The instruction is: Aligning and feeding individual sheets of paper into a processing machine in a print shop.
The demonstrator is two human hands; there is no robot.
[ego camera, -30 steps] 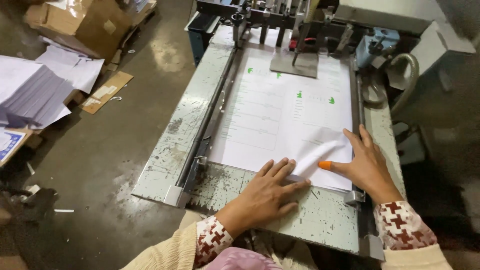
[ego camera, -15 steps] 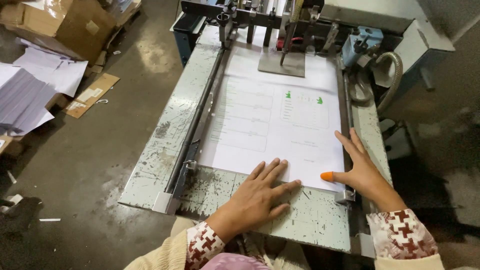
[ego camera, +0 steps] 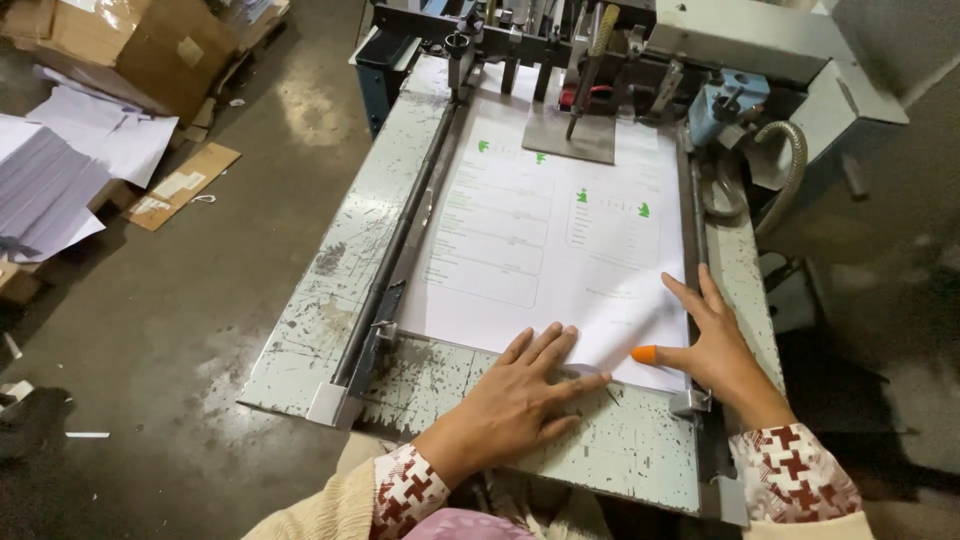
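A stack of white printed sheets with small green marks lies on the worn metal feed table of a printing machine. My left hand rests flat, fingers spread, on the near edge of the stack. My right hand presses its near right corner beside the right side rail; its thumb wears an orange rubber tip. Neither hand grips anything.
The machine's feeder head with rods and a hose stands at the far end. A left guide rail runs along the stack. On the floor at left lie paper piles, cardboard boxes and a cardboard scrap.
Both hands have stayed on the near edge of the sheets. The camera has drifted, so the table sits a little further right and lower in view.
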